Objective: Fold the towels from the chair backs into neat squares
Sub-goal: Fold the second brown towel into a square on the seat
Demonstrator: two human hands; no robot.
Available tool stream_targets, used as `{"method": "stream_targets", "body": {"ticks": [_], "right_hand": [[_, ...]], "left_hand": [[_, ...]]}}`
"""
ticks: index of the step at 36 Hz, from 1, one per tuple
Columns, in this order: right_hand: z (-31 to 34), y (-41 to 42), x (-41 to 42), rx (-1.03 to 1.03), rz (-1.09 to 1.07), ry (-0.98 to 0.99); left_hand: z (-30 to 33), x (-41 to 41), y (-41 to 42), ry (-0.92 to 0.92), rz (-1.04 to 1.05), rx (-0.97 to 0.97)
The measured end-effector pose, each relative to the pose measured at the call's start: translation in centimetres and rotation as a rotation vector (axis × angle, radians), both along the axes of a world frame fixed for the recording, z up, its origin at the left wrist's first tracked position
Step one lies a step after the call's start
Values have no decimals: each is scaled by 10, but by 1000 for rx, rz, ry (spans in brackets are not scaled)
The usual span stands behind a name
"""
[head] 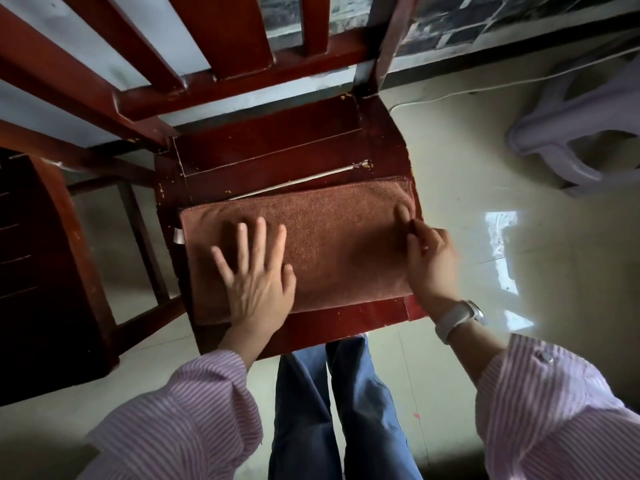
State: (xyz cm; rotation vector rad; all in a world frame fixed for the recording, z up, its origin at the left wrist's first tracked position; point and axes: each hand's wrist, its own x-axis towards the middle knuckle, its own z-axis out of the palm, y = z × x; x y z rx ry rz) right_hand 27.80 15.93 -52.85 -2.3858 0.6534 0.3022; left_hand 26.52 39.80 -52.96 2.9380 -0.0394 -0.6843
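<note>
Your left hand lies flat on the towel, fingers spread apart, near the seat's front left corner. Your right hand is at the towel's right edge, fingers pinched together on it. The towel is folded into a long strip across the front of the seat.
</note>
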Motion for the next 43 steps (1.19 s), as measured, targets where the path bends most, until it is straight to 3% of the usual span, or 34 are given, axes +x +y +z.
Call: {"method": "stream_targets", "body": {"ticks": [4,10,14,18,23,27,35,43], "right_hand": [[3,9,16,-164,108,-16],[-14,11,40,-344,713,14],[-31,-4,49,-439,836,37],[-26,-8,62,-291,680,29],[-8,-8,55,24,183,-145],[-2,-8,36,45,-119,28],[-2,-5,28,18,-213,234],[-9,8,28,22,-163,371]], "left_hand": [[-2,2,-21,51,-115,-6],[-5,11,-35,123,-178,50],[-8,12,-33,129,-193,34],[-14,10,-28,106,-215,27],[-17,9,-29,113,-206,36],[-15,10,-30,103,-193,26],[-14,11,-28,109,-203,25],[-16,11,-28,100,-197,36]]}}
